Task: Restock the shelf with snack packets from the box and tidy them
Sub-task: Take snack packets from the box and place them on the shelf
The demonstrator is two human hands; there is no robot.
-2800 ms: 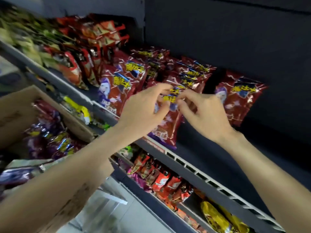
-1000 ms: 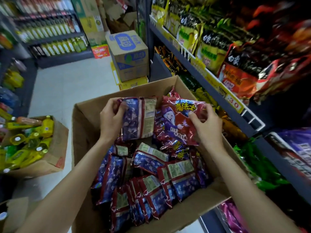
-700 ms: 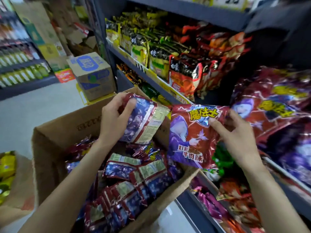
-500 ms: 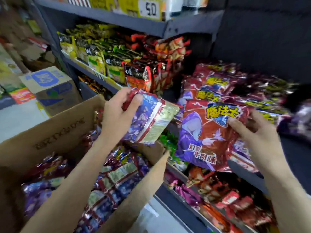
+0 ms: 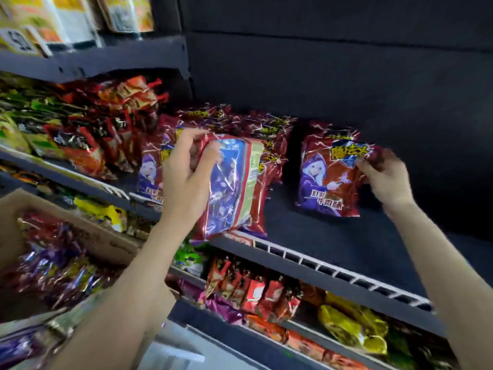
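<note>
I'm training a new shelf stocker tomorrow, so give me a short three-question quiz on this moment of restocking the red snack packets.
1. True or false: both hands hold a packet.
2. Which packet shows its back? A) the one in the left hand B) the one in the right hand
3. Fill in: the cardboard box of packets sits to the person's ____.

Key:
1. True: left packet, right packet.
2. A.
3. Left, below the shelf.
</note>
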